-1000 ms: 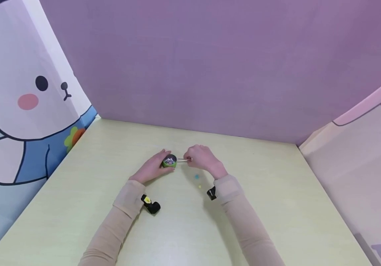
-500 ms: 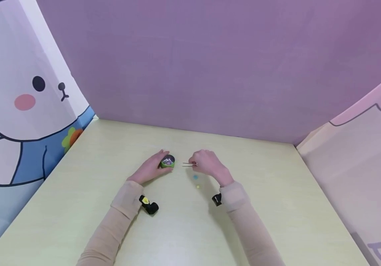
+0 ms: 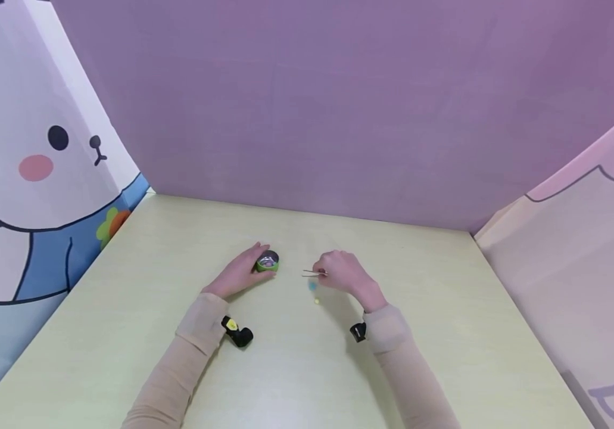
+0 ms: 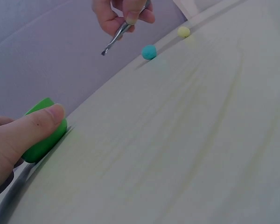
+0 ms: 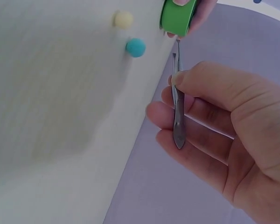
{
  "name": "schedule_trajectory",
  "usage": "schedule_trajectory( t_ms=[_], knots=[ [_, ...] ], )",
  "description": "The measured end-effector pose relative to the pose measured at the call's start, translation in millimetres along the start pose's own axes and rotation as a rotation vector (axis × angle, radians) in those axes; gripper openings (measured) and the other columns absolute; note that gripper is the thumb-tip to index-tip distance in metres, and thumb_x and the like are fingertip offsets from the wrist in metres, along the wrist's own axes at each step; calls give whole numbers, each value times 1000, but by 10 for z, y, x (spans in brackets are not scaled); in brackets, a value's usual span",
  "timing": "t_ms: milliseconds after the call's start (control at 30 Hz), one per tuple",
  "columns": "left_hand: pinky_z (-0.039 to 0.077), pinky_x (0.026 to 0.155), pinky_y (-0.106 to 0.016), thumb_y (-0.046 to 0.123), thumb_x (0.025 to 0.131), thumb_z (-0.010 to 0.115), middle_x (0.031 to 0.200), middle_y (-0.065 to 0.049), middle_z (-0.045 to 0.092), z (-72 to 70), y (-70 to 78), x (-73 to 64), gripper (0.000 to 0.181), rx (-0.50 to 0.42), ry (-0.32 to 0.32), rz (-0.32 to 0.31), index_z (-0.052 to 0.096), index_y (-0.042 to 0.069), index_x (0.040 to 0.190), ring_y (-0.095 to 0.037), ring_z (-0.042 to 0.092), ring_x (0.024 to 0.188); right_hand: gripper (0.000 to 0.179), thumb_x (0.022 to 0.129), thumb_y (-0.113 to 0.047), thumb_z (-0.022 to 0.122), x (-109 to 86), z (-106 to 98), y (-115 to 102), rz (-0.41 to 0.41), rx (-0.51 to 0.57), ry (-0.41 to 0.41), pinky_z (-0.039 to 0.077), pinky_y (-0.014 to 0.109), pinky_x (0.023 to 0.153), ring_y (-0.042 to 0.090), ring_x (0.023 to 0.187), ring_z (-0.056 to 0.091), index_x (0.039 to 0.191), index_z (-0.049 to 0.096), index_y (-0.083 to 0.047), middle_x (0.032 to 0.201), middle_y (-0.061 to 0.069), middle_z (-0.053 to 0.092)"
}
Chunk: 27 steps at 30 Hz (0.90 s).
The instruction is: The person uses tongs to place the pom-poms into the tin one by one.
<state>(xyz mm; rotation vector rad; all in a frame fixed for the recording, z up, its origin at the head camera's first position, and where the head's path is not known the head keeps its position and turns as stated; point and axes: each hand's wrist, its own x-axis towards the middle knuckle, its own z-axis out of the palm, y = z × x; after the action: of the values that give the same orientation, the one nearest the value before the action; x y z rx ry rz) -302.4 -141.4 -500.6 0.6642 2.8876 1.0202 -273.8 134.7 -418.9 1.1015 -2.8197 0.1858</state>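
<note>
My left hand [image 3: 239, 271] holds a small round green container [image 3: 267, 262], which stands on the table. Its inside is shiny, with small pinkish things showing that are too small to make out. To the right, my right hand [image 3: 344, 273] pinches a pair of metal tweezers [image 5: 178, 112] above the table. Their tips stand apart from each other with nothing between them and point toward the container. A small blue ball [image 4: 149, 52] lies on the table just below the tweezers in the head view. Nearer to me lies a smaller yellow ball [image 4: 183, 32].
The pale table [image 3: 285, 369] extends around both hands. A purple panel [image 3: 296, 119] rises at its back edge, and printed panels stand at the left [image 3: 49, 179] and right. Black wrist cameras [image 3: 239, 332] hang by both sleeves.
My right hand has drawn the tweezers away from the container, to the right and toward me, closer to the blue ball. My left hand keeps its hold on the container.
</note>
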Motion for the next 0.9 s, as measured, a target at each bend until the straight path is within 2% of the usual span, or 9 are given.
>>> schedule_trajectory(
  t_ms=[133, 333, 633, 733, 900],
  knots=[
    [31, 120, -58, 47, 90, 70, 161, -24, 27, -4, -2, -6, 83, 4, 1, -1, 34, 8, 153, -43, 35, 146, 42, 75, 6, 61, -67, 7, -2, 1, -1, 5, 14, 16, 51, 6, 60, 20, 60, 30, -17, 62, -8, 22],
    [31, 119, -59, 45, 90, 70, 161, -25, 27, -28, 9, -21, 82, 2, 4, 9, 34, 7, 153, -44, 35, 145, 33, 76, 3, 65, -153, 39, 9, 8, -12, 6, 18, 15, 49, 6, 60, 28, 58, 44, -16, 62, -9, 39],
    [31, 120, -59, 47, 90, 70, 161, -25, 27, -24, -26, -8, 83, -5, 8, 16, 34, 7, 153, -44, 35, 145, 26, 78, 3, 66, -203, 68, -7, 22, 7, -23, 26, 16, 49, 7, 60, 36, 62, 58, -16, 69, -4, 62],
    [31, 119, -59, 47, 90, 69, 161, -26, 27, -22, -32, -8, 83, -2, 7, 16, 34, 7, 153, -44, 35, 145, 26, 79, 3, 67, -208, 76, -13, 27, 11, -32, 27, 16, 49, 7, 60, 37, 62, 58, -15, 69, -3, 63],
    [31, 119, -59, 47, 90, 69, 161, -25, 27, -22, -26, -14, 82, -3, 4, 15, 34, 8, 153, -43, 35, 145, 32, 82, 0, 69, -209, 106, -8, 35, 13, -49, 24, 15, 50, 6, 60, 35, 60, 52, -16, 66, -6, 54]
  ],
)
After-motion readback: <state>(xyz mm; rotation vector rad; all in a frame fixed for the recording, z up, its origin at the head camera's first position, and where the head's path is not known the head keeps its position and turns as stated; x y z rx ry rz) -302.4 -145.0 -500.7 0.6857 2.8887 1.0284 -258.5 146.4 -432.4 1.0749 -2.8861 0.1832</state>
